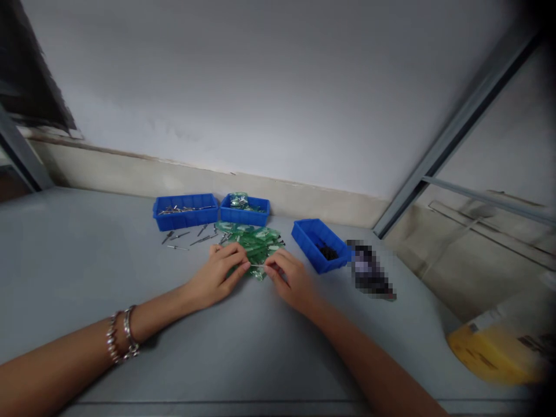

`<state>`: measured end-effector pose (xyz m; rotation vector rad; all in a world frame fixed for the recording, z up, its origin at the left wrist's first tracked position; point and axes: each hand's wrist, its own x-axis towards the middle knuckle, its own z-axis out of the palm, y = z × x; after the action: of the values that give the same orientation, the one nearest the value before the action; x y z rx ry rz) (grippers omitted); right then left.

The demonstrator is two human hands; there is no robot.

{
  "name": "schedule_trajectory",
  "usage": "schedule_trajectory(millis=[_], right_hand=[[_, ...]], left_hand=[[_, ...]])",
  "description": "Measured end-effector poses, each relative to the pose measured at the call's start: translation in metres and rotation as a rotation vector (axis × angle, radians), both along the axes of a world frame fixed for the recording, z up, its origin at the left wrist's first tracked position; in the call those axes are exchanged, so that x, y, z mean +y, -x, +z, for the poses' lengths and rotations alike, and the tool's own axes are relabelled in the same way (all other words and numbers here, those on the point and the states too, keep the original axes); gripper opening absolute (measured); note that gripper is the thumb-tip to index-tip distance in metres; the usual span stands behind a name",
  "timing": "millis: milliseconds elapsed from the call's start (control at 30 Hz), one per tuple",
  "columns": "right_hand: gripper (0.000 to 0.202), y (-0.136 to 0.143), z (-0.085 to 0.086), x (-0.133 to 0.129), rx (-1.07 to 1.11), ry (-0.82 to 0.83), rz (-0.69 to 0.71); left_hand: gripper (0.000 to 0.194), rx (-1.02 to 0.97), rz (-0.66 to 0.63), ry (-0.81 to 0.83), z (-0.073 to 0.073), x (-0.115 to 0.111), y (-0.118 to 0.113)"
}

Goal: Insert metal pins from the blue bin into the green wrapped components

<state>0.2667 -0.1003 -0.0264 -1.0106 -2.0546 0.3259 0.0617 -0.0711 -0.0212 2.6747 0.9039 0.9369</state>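
My left hand (219,272) and my right hand (289,278) rest on a grey table (87,260), fingertips close together. Between them they pinch a thin metal pin (257,265) that lies level over a pile of green plastic packets (254,243). The left thumb and forefinger hold its left end, the right fingers its right end. Several loose metal pins (186,237) lie on the table to the left of the pile. Bracelets circle my left wrist.
Three blue bins stand behind the pile: one with metal pins (185,211), one with green packets (244,209), one with small dark parts (320,244). A blurred-out dark object (371,272) lies right of them. A yellow box (499,347) sits at the far right.
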Motion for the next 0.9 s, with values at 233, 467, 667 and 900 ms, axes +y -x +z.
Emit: schedule_trajectory(millis=[233,467,667,900], right_hand=[[0.013,0.0,0.003,0.0,0.007,-0.038,-0.014],[0.011,0.001,-0.004,0.0,-0.124,0.057,-0.003],[0.013,0.003,0.002,-0.001,-0.037,-0.036,-0.04],[0.022,-0.085,0.04,0.019,0.492,-0.265,-0.545]], left_hand=[[0.027,-0.004,0.0,0.002,-0.001,0.0,-0.001],[0.03,-0.026,0.006,-0.008,0.001,0.001,0.002],[0.031,0.039,-0.005,0.049,-0.001,0.0,0.0],[0.034,0.012,0.139,-0.085,0.01,0.02,0.015]])
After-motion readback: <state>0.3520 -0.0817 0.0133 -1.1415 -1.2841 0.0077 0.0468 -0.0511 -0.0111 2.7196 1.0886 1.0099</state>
